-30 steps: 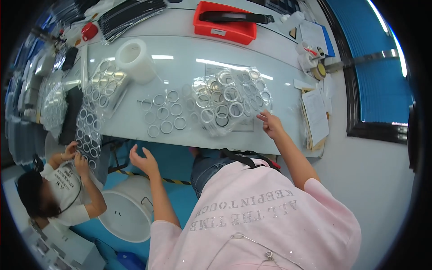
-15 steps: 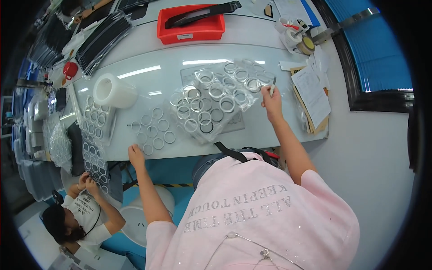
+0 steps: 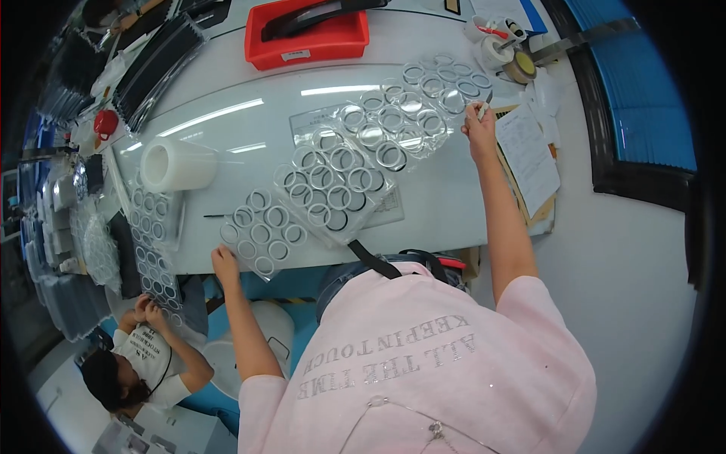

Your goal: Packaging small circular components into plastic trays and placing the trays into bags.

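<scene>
Clear film sheets with rows of pale rings point(image 3: 333, 198) lie across the glass-topped table, spread diagonally from near left to far right. My left hand point(image 3: 225, 266) is at the table's near edge, its fingers closed at the left corner of the nearest ring sheet point(image 3: 261, 233). At the far right end of the sheets, my right hand point(image 3: 479, 130) is closed round a slim pale tool point(image 3: 484, 108) with a dark, blade-like tip. Its fingers are beside the film's edge; whether they also pinch the film I cannot tell. A thin dark stick point(image 3: 215, 216) lies left of the nearest sheet.
A white roll point(image 3: 178, 164) stands left, beside more ring sheets point(image 3: 155, 216). At the back is a red tray point(image 3: 306, 44) with a black object. Papers point(image 3: 527, 155) and tape rolls point(image 3: 520, 66) are at right. A co-worker point(image 3: 144, 356) handles a ring strip at lower left.
My right hand has moved up and right with the slim tool. The ring sheets are spread farther toward the far right and lie flatter. My left hand has barely moved.
</scene>
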A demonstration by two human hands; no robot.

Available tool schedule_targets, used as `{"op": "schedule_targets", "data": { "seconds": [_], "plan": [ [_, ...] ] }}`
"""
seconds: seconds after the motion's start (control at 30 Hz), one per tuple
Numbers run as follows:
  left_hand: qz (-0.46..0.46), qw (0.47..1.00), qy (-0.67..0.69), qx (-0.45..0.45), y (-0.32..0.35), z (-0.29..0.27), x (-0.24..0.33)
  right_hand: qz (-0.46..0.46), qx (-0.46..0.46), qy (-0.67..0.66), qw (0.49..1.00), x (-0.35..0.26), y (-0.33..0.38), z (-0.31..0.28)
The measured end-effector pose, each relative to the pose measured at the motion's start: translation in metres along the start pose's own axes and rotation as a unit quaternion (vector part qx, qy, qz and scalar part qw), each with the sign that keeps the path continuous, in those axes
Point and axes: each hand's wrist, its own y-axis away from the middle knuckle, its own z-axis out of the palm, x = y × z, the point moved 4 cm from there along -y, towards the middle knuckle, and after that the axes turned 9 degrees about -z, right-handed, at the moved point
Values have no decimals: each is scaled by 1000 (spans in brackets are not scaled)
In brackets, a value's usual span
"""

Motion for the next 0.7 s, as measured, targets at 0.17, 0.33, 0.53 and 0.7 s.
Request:
{"op": "schedule_targets", "data": {
  "seconds": [0.17, 0.33, 0.53, 0.7],
  "plan": [
    [-30, 992, 102, -62, 3, -6, -5, 136, 39, 125, 982, 43, 2, -5],
    [-244, 906, 344, -42, 52, 10, 31, 64, 150, 245, 956, 46, 48, -15],
    [-45, 966, 251, -33, 68, -12, 35, 61, -254, 137, 955, -1, 145, 93],
    [-34, 962, 269, -28, 103, -34, 107, 195, -378, 76, 902, 4, 183, 123]
  ]
}}
